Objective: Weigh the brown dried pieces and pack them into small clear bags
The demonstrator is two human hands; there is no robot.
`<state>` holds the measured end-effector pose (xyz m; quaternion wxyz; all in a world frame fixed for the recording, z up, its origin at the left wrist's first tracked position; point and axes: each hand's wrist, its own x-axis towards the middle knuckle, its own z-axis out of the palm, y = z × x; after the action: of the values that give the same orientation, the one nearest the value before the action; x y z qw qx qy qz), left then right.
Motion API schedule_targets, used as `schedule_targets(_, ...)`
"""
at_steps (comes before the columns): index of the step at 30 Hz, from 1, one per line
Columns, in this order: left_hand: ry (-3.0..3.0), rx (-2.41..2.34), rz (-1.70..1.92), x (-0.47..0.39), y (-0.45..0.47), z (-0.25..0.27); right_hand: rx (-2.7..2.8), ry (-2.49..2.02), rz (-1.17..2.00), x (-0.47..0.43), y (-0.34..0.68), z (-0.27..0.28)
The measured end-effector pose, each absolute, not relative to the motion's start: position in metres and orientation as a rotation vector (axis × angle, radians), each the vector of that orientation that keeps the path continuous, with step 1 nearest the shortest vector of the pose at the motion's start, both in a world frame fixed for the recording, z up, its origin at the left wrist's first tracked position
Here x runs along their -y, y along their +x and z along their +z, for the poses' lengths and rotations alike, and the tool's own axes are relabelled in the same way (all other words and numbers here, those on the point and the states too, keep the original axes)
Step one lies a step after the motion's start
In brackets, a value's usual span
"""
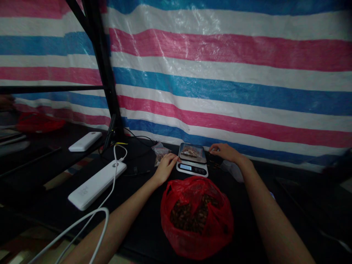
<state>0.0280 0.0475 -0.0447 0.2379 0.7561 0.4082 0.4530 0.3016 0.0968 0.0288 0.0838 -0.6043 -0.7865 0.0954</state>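
Observation:
A small kitchen scale with a lit display lies on the black table. On its platform rests a clear zip bag with brownish pieces inside. My left hand lies at the scale's left edge, fingers stretched out and appearing to touch it. To the right of the scale is my right hand, fingers loosely bent, with nothing visible in them. Small loose bits lie below that hand, beside an empty-looking clear bag. Closest to me, a red plastic bag stands open, full of brown seed-like pieces.
Filled small zip bags lie behind my left hand. A white power bank with a white cable is on the left; another white device lies beyond. A black metal post rises before a striped tarp. A dark phone-like slab lies right.

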Motion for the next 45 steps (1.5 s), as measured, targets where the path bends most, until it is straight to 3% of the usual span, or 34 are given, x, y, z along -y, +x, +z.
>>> schedule_targets(7,2.072,-1.118,1.237,-0.048,0.029,-0.045,2.263,-1.951,-0.097,-0.103,0.303,0.004)
schedule_targets(16,2.075,-1.110,1.216,-0.047,0.030,-0.045,2.254,-1.986,-0.176,-0.101,0.294,-0.002)
schedule_targets(21,2.068,-1.124,1.218,-0.047,0.029,-0.044,2.070,-2.050,-0.370,-0.099,0.286,0.005)
schedule_targets(29,2.065,-1.147,1.230,-0.048,0.028,-0.044,2.184,-2.031,0.008,-0.100,0.278,0.001)
schedule_targets(37,2.075,-1.152,1.223,-0.049,0.028,-0.045,2.083,-2.041,-0.019,-0.101,0.281,0.004)
schedule_targets(45,2.075,-1.121,1.249,-0.049,0.028,-0.045,2.082,-2.226,-0.330,-0.105,0.291,-0.023)
